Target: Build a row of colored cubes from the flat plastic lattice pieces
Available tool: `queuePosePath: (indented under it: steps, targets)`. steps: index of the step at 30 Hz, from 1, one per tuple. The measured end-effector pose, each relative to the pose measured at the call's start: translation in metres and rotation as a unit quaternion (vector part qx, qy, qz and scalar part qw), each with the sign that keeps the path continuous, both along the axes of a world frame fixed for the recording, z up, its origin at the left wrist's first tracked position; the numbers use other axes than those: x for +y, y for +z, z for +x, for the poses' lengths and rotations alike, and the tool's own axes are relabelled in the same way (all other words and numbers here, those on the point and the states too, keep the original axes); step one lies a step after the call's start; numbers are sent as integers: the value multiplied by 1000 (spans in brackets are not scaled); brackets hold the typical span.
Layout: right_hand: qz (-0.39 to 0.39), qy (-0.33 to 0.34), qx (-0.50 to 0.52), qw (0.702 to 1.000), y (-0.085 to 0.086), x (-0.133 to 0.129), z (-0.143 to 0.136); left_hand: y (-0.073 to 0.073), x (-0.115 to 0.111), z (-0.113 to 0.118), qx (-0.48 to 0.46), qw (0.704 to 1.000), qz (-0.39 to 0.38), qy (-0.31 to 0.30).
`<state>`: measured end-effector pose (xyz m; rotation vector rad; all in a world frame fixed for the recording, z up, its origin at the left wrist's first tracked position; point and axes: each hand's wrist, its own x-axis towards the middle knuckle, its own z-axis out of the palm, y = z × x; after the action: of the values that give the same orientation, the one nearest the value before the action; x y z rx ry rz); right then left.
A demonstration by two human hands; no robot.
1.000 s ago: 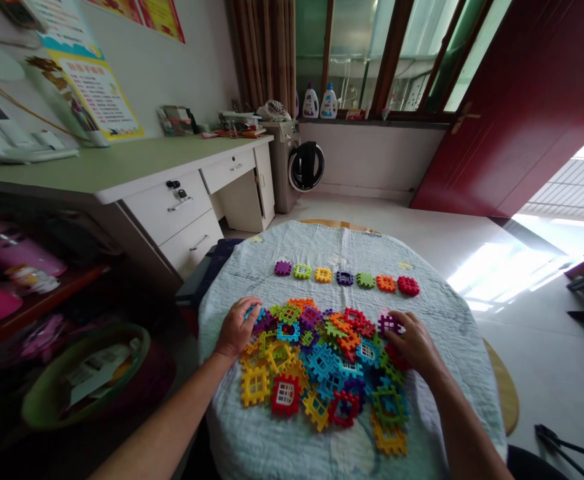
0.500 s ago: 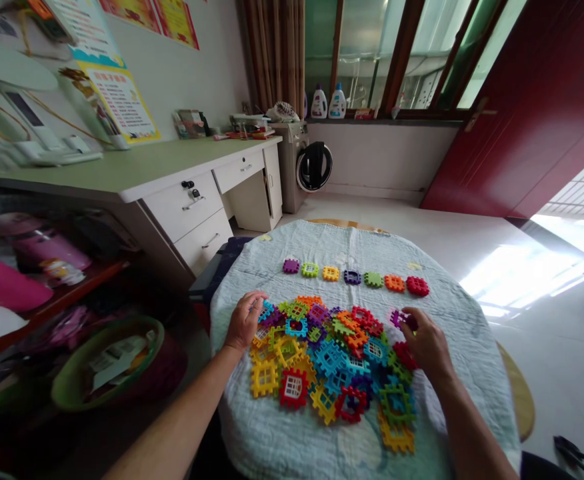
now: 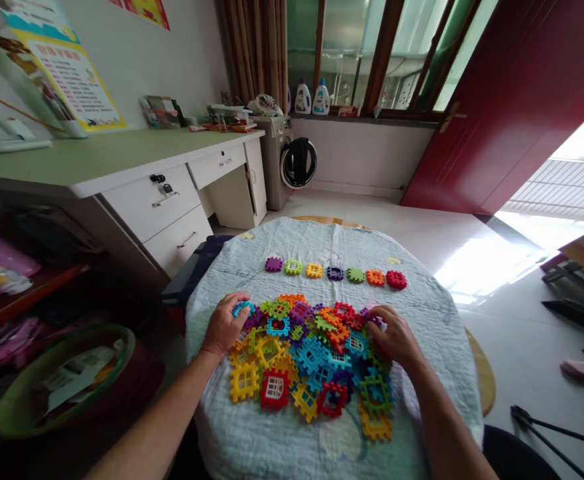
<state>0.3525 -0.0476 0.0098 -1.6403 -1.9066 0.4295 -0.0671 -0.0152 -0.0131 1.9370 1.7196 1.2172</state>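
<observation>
since the last frame the right hand (image 3: 395, 335) shifts slightly inward, bringing its purple piece (image 3: 378, 323) nearer the pile (image 3: 315, 357); the row (image 3: 315, 271) stays put. right fingers pinch the purple piece, partly hidden. left hand (image 3: 225, 325) grips a blue piece (image 3: 243, 308) between thumb and fingers at the pile's left edge. row lies spaced beyond the pile, presumably so each piece reads singly. both forearms angle inward over the cloth (image 3: 422, 427), palms down, hands bracketing the pile.
</observation>
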Motion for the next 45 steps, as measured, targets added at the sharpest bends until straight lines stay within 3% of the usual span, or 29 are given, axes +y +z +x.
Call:
queuePosePath:
  steps: [9, 13, 21, 30, 38, 41, 45]
  targets:
    - [-2, -71, -76, 995, -16, 2, 4, -4, 3, -2, 17, 1000, 4, -10]
    - [12, -71, -49, 996, -18, 4, 6, -4, 2, -2, 21, 1000, 2, -7]
    - [31, -18, 48, 998, -4, 2, -6, 2, 0, 1, 30, 1000, 1, -10]
    - [46, 41, 35, 998, 2, -4, -25, 0, 0, 1, 40, 999, 2, -6]
    - [-9, 65, 19, 998, -1, -6, -29, -1, 1, 1, 34, 999, -1, -6]
    - [-2, 52, 23, 998, -3, -5, -28, 5, 1, 3, 42, 999, -3, -5]
    - [6, 41, 25, 999, -4, -5, -26, 27, 1, 22, 83, 996, 17, -24]
